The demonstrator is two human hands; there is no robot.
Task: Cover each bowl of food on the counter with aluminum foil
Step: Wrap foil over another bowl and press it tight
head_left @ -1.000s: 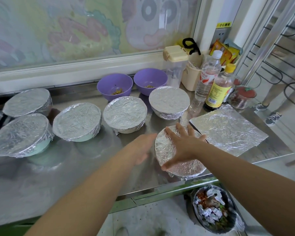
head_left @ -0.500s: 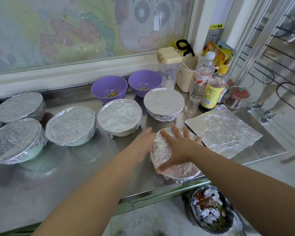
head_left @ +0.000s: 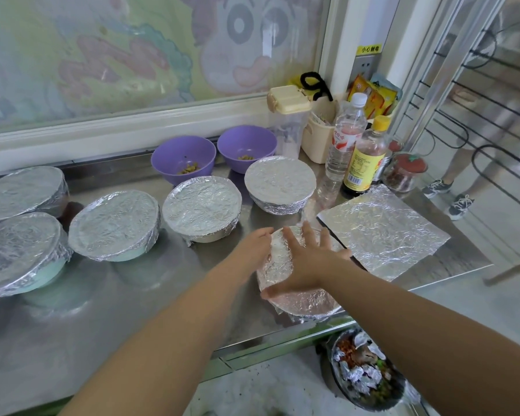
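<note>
Right hand [head_left: 306, 262] is spread wide, palm flat on the foil top of the nearest bowl [head_left: 300, 304], thumb reaching back along the near rim. Left hand [head_left: 252, 247] is right beside it, fingers straight and laid against the bowl's left edge, holding nothing. So the bowl sits directly under the right palm, foil wrapped over it, close to the front edge of the table [head_left: 132, 310]. Just right of the right hand, a loose foil sheet [head_left: 382, 232] lies flat. Past the fingertips stands a covered bowl [head_left: 279, 184], and four more covered bowls [head_left: 114, 226] run off to the left of the left hand. Farther back, two purple bowls [head_left: 183, 157] are uncovered, scraps of food inside. Bottles [head_left: 364, 157] stand beyond the foil sheet.
</note>
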